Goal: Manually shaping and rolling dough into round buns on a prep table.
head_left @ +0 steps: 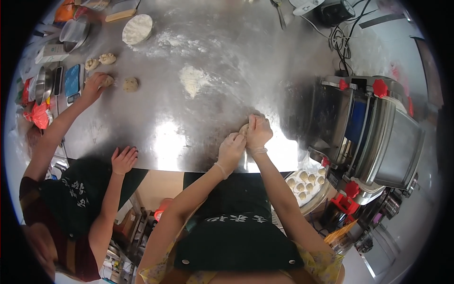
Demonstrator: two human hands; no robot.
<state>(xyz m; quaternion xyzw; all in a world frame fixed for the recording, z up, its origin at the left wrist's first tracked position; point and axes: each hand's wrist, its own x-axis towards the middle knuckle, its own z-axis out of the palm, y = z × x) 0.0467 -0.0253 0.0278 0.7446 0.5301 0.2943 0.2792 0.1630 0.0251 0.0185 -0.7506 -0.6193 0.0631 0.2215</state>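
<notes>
Near the front edge of the steel table, a pale lump of dough is mostly hidden between my two gloved hands. My left hand presses its curled fingers against the near left side of it. My right hand is closed over its right side. Ahead and to the left lies a patch of loose flour. A white bowl of flour stands at the far left.
At my left, a co-worker's hand holds dough near a round dough ball and a blue-topped scale. A metal rolling machine with red knobs stands right. Below it, a tray bears several dough balls. Cables lie far right.
</notes>
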